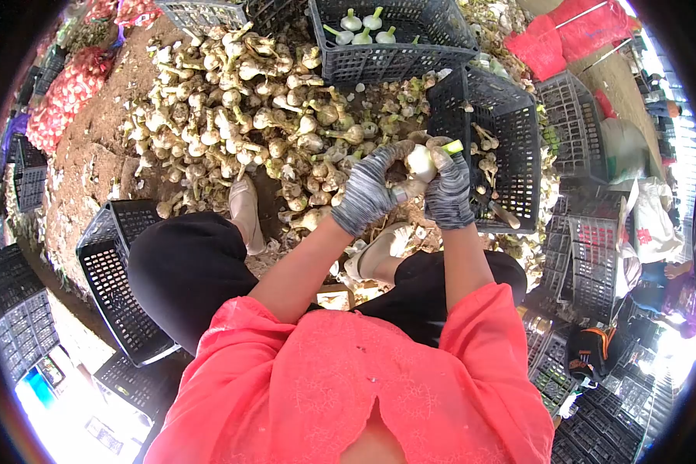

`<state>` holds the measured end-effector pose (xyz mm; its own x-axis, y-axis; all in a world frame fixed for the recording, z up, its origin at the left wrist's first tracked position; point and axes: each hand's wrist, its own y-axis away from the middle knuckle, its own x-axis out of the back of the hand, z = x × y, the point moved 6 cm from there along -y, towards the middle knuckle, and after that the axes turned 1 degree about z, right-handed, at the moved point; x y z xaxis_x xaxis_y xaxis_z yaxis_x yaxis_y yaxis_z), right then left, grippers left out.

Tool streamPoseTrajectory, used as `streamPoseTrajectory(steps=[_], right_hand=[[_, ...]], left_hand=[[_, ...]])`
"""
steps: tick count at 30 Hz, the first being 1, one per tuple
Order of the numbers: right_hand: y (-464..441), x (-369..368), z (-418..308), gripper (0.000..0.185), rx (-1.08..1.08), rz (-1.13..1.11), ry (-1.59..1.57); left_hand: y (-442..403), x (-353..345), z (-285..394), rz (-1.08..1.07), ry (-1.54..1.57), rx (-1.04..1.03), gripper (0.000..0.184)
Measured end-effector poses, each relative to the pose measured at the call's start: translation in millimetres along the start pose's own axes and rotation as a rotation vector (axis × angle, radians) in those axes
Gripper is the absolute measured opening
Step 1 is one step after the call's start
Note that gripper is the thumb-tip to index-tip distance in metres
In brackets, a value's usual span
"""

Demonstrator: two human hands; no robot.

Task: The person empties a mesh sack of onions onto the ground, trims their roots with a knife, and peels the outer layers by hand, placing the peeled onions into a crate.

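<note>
Both hands wear grey striped gloves and meet in front of the knees. A peeled white garlic bulb (421, 163) with a short green stem is between them. My right hand (449, 189) has its fingers wrapped round the bulb and stem. My left hand (370, 188) is closed at the bulb's left side, with a pale, round-ended object below its fingers that I cannot make out clearly. Just beyond the hands lies a large heap of unpeeled garlic (240, 108). Several peeled bulbs (362, 36) sit in a black crate (398, 63) at the top.
Right of my hands, a black crate (518, 116) holds a few garlic bulbs and a handled tool (504, 214). An empty black crate (116, 271) stands by the left knee. Red net sacks (73, 93) lie upper left; more crates (568, 116) stand at right. Another person (677, 298) is at the far right.
</note>
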<state>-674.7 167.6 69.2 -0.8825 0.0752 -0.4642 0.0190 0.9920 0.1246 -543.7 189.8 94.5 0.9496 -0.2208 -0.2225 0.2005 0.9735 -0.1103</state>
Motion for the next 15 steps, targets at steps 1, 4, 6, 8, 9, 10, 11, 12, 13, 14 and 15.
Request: streamPoseTrajectory(steps=[1, 4, 6, 8, 9, 10, 11, 12, 13, 14, 15], right_hand=[[1.3, -0.4, 1.8, 0.020, -0.012, 0.009, 0.020], [5.3, -1.6, 2.9, 0.022, -0.087, 0.031, -0.014], [2.8, 3.1, 2.9, 0.022, -0.118, 0.036, -0.133], [1.2, 5.0, 2.5, 0.023, -0.126, 0.016, -0.217], [1.4, 7.0, 0.6, 0.023, -0.097, 0.054, -0.184], [2.0, 7.8, -0.3, 0.023, -0.068, 0.093, -0.152], [2.5, 8.6, -1.0, 0.023, -0.040, 0.131, -0.121], [1.9, 6.8, -0.6, 0.022, -0.013, 0.122, -0.104], [3.7, 6.9, 0.6, 0.022, -0.031, 0.139, -0.062], [5.8, 6.2, -0.2, 0.021, -0.047, 0.155, -0.020], [7.0, 4.2, -1.8, 0.020, -0.063, 0.170, 0.023]], left_hand=[[1.3, -1.4, 3.9, 0.023, -0.029, -0.006, 0.043], [2.1, -0.3, 4.6, 0.122, -0.306, -0.053, 0.040], [-0.7, 1.5, 7.2, 0.041, -0.313, -0.088, 0.040], [-4.2, 1.8, 2.2, 0.013, -0.259, -0.081, 0.039], [-3.9, 1.4, 0.6, 0.021, -0.157, -0.021, 0.040], [-2.2, 0.2, 0.3, 0.031, -0.055, 0.039, 0.042], [-1.1, -0.7, -1.5, 0.040, 0.045, 0.100, 0.043], [0.2, -4.2, -8.5, 0.047, 0.193, 0.119, 0.047], [0.6, -3.9, -9.9, 0.101, 0.099, 0.060, 0.048], [0.8, -3.6, -10.4, 0.154, 0.004, 0.000, 0.050], [1.2, -1.9, -6.6, 0.208, -0.090, -0.061, 0.052]])
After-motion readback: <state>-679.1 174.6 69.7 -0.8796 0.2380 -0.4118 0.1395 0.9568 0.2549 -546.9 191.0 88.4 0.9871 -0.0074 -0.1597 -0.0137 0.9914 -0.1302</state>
